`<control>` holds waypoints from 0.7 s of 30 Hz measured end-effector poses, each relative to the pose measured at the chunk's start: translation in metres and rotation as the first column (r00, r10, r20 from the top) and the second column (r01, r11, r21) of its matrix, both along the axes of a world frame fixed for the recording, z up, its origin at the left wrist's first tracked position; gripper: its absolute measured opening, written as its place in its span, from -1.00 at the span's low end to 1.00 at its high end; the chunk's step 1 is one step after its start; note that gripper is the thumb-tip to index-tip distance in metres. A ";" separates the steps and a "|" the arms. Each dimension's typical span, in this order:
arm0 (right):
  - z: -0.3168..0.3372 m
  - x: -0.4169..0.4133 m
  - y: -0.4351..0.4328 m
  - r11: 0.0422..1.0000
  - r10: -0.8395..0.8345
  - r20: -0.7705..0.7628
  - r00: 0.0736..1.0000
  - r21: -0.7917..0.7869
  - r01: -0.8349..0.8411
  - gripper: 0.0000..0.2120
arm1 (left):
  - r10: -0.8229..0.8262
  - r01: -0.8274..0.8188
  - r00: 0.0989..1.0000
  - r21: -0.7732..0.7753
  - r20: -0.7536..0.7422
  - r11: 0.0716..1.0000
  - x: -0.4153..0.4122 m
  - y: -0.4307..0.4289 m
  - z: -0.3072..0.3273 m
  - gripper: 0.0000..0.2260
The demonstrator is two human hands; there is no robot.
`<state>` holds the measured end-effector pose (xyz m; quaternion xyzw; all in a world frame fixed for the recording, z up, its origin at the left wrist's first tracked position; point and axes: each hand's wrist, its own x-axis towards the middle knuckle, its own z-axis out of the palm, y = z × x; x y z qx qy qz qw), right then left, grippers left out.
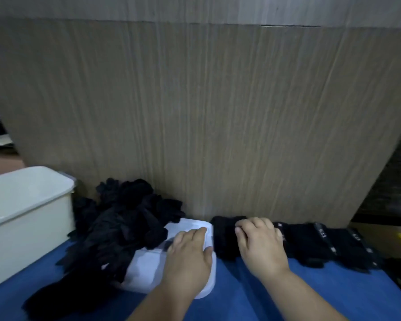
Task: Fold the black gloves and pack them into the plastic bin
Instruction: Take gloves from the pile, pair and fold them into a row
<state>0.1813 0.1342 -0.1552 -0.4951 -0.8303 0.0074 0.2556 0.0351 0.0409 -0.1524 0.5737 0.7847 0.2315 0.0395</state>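
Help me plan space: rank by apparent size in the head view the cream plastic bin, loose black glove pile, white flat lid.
Largest: loose black glove pile.
Next: cream plastic bin, but the frame crops it, so unsure.
Smallest: white flat lid, partly under the left hand.

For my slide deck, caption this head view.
Left hand rests on white tray; right hand grips folded black gloves.

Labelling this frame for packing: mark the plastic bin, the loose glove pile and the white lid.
plastic bin (pixel 28 232): head view, front wall.
loose glove pile (pixel 125 218): head view, middle of the heap.
white lid (pixel 148 271): head view, bare near-left part.
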 end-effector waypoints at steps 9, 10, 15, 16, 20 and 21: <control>-0.001 -0.091 -0.056 0.859 0.158 -0.441 0.884 -0.380 -0.343 -0.86 | 0.303 -0.311 0.950 0.119 0.078 0.943 -0.069 -0.079 0.011 -0.73; -0.001 -0.101 -0.060 0.832 0.145 -0.465 0.873 -0.420 -0.362 -0.83 | 0.308 -0.317 0.947 0.115 0.090 0.941 -0.075 -0.082 0.011 -0.72; -0.004 -0.145 -0.073 0.734 0.105 -0.535 0.839 -0.527 -0.428 -0.49 | 0.276 -0.287 0.950 0.066 0.145 0.956 -0.097 -0.089 0.008 -0.62; -0.003 -0.151 -0.074 0.736 0.089 -0.532 0.842 -0.535 -0.416 -0.46 | 0.262 -0.273 0.953 0.056 0.153 0.960 -0.101 -0.089 0.008 -0.61; -0.001 -0.165 -0.075 0.756 0.007 -0.546 0.838 -0.546 -0.362 -0.47 | 0.209 -0.222 0.960 0.053 0.186 0.974 -0.113 -0.089 0.005 -0.59; 0.000 -0.165 -0.075 0.765 -0.005 -0.538 0.843 -0.545 -0.343 -0.51 | 0.195 -0.209 0.964 0.063 0.179 0.976 -0.116 -0.088 0.004 -0.59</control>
